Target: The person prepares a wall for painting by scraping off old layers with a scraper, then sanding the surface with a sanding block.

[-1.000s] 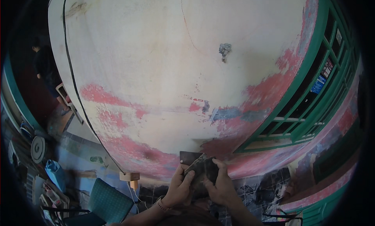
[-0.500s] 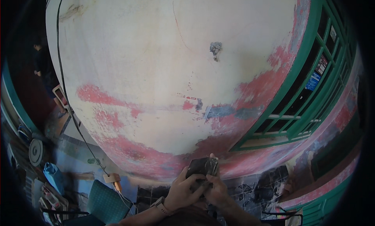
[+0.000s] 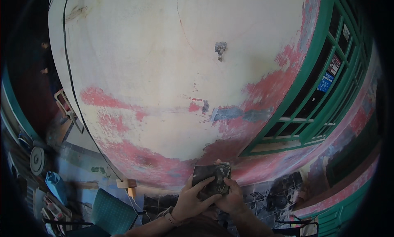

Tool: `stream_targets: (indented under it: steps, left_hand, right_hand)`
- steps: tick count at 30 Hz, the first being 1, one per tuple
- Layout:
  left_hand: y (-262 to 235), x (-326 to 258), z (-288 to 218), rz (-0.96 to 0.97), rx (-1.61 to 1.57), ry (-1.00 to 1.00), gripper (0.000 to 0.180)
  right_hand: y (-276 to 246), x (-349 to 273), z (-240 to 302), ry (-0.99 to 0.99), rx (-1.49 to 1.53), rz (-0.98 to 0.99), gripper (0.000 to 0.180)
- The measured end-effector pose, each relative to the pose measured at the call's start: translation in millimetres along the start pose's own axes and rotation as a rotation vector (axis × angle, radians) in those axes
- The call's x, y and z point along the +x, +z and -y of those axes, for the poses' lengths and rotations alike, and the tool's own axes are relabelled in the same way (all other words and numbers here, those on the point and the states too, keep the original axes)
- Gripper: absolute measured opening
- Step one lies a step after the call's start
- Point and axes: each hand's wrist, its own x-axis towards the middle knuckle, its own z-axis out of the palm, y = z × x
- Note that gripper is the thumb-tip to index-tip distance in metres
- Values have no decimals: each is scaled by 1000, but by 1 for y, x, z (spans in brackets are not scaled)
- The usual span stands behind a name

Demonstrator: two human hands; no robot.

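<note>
A dark, flat, squarish thing (image 3: 203, 172) with worn, lighter marks and a layered right edge is held up in front of the wall; its exact kind is unclear. My left hand (image 3: 189, 203) grips its left and lower side, with fingers laid across its face. On the right, my right hand (image 3: 232, 199) pinches its lower right edge, the thumb in front and a fingertip showing above the top. Both hands are closed on it. A light band is on my left wrist.
Ahead stands a peeling cream and pink wall (image 3: 164, 73), with a green-framed window (image 3: 303, 126) at right. A black cable (image 3: 70, 73) hangs at left, beside a socket block (image 3: 126, 183). A green chair (image 3: 113, 212) stands lower left; a person is in shadow far left.
The dark thing now faces me more broadly, and my fingers have shifted on it. The socket block has moved slightly right. The person at far left has shifted deeper into shadow.
</note>
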Motion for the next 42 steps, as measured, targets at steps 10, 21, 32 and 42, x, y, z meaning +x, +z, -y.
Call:
stream_targets:
  steps: [10, 21, 32, 42]
  left_hand:
    - [0, -4, -2, -50, -464, -250, 57]
    - [8, -2, 12, 86, -755, -547, 33]
    - [10, -1, 14, 90, -806, -500, 38]
    - [10, -3, 23, 48, -601, -343, 44]
  right_hand:
    - [2, -6, 7, -264, -1079, -1, 81]
    - [19, -19, 15, -291, -1479, -66, 80]
    - [32, -19, -3, -396, -1650, -228, 71]
    - [17, -12, -2, 98, -341, -252, 28]
